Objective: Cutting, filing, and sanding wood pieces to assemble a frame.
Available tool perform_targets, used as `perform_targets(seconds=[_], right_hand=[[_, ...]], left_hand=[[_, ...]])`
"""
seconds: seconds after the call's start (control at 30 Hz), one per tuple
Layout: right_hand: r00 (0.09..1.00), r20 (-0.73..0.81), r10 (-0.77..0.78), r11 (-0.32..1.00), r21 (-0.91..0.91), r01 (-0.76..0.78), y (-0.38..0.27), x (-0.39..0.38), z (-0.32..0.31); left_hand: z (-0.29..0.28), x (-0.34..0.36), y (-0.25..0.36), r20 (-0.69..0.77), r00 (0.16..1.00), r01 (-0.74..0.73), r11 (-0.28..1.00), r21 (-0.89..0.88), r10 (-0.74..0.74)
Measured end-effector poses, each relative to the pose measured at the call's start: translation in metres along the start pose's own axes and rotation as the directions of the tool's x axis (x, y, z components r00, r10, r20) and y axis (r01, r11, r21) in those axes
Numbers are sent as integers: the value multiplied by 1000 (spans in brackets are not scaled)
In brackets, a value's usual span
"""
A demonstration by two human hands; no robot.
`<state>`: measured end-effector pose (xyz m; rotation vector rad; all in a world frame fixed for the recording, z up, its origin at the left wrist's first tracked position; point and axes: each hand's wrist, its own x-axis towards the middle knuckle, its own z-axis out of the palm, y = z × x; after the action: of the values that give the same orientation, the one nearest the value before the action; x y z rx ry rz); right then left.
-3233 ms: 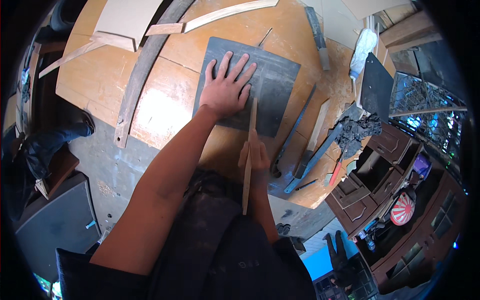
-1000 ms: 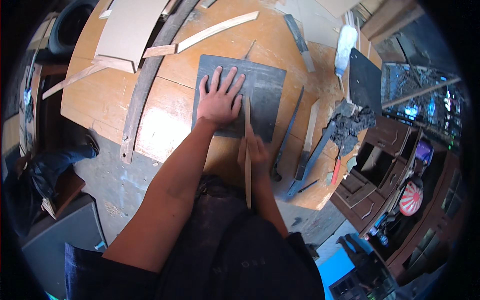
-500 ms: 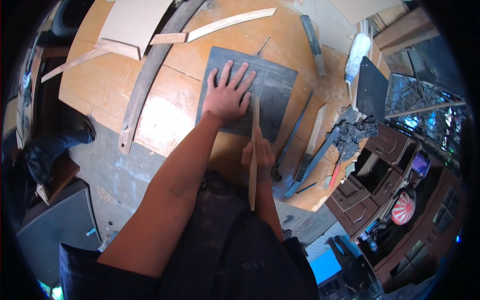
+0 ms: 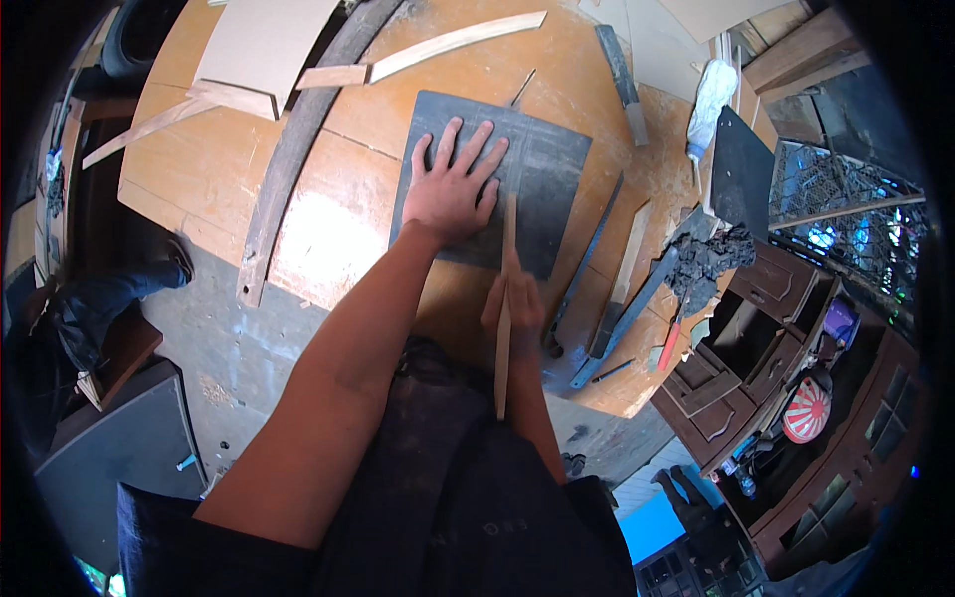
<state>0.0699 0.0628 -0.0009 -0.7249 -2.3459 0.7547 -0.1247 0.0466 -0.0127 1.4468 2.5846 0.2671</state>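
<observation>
My left hand lies flat with fingers spread on a dark grey sheet that looks like sandpaper. Pale dusty streaks mark the sheet near its middle. My right hand, blurred by motion, is closed around a thin wooden strip. The strip stands on its narrow edge. Its far end rests over the sheet's near part, to the right of my left hand, and its near end reaches back toward my body.
The sheet lies on a wooden table. A long curved timber crosses on the left. To the right lie a long dark blade, a black crumpled heap and a red-handled tool. Another person's leg shows at far left.
The right hand and the wooden strip have hardly shifted, though the hand is now more blurred. My left hand keeps its place on the sheet.
</observation>
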Motion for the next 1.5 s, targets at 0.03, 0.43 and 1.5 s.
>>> perform_targets(seconds=[0.03, 0.43, 1.5], right_hand=[[1000, 1, 4, 1000, -6, -4, 0, 8, 1], [1000, -9, -7, 1000, 23, 7, -9, -7, 1], [997, -76, -30, 998, -58, 25, 7, 70, 33]], left_hand=[[0, 1, 2, -1, 1000, -14, 1000, 1, 14], [1, 5, 0, 10, 1000, -7, 1000, 15, 7], [12, 1, -2, -45, 999, -31, 999, -15, 31]])
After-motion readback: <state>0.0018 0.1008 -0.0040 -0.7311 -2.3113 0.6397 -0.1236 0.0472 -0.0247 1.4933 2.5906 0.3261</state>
